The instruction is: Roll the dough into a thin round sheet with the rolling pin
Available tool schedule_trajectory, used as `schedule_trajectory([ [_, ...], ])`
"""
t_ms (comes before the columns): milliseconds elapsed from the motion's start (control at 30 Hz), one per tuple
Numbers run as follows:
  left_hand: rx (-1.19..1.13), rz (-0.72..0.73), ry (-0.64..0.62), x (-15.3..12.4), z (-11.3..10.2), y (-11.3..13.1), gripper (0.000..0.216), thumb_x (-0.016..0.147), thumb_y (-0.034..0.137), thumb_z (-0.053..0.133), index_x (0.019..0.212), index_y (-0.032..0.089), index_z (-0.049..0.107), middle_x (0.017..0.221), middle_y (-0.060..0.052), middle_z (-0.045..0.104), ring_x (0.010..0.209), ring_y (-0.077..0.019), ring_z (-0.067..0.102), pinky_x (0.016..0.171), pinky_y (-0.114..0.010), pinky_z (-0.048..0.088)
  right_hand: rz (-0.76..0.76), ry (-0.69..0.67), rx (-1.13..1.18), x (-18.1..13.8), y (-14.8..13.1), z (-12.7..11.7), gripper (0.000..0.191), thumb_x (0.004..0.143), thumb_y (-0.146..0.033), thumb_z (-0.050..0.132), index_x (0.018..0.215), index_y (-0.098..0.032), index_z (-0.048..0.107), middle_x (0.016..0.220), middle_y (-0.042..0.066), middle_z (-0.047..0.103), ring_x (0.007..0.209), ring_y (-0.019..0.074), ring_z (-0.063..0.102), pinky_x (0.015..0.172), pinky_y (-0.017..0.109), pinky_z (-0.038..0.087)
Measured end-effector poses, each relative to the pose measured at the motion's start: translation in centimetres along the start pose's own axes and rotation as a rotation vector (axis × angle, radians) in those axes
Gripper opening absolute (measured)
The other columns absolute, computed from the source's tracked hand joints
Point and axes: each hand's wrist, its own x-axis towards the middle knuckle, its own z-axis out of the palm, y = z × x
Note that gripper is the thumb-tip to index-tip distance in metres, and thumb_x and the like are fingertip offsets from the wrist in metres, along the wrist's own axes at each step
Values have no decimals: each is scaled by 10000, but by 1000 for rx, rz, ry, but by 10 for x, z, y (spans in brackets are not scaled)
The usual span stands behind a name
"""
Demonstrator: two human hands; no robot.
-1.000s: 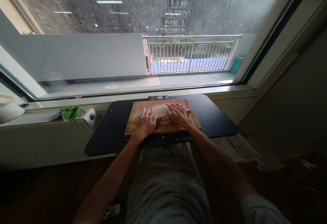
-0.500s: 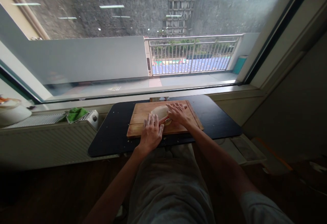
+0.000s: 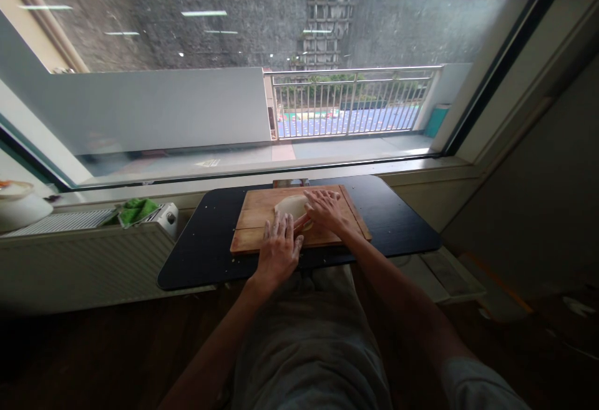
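A pale, flattened sheet of dough (image 3: 289,205) lies on a wooden cutting board (image 3: 253,205). Across its near part a wooden rolling pin (image 3: 301,220) runs at a slant, mostly covered by my hands. My left hand (image 3: 279,244), dusted with flour, rests over the pin's near left end with fingers stretched out and apart. Over its far right end lies my right hand (image 3: 325,211), fingers extended and the palm on the pin. Neither hand is wrapped round it, as far as shows. Some dough edge is hidden beneath the hands.
The board sits on a small black table (image 3: 191,235) with crumbs on it, against the window sill. To the left a radiator (image 3: 93,266) carries a green cloth (image 3: 136,211) and a white pot (image 3: 21,209). A small box (image 3: 291,183) lies behind the board.
My left hand has shifted slightly toward me along with the near end of the rolling pin. More of the dough shows beyond the pin. The right hand is almost unmoved.
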Motion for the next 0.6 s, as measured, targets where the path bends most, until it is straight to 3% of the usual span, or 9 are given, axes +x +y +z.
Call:
schedule_trajectory([
  [300,28,-66,-63,46,11,-43,675,1168,472,294,1678,82,500,1726,-210,542,1709,-378,350,1379,-600,326,28,11,-33,-34,0,-8,605,1155,-342,367,1720,-180,512,1667,175,620,1575,353,514,1294,550,362],
  [500,31,-145,-124,74,19,-58,665,1168,452,288,1663,73,522,1700,-227,564,1662,-391,433,1360,-604,343,56,27,-7,-49,-9,-8,622,1187,-374,319,1773,-193,417,1632,177,652,1540,327,552,1276,514,383],
  [600,19,-162,-158,82,20,-61,654,1163,431,304,1660,64,520,1711,-256,539,1671,-395,416,1364,-630,322,55,62,-9,-57,-17,-7,619,1194,-386,300,1746,-157,462,1676,182,608,1553,334,534,1292,498,363],
])
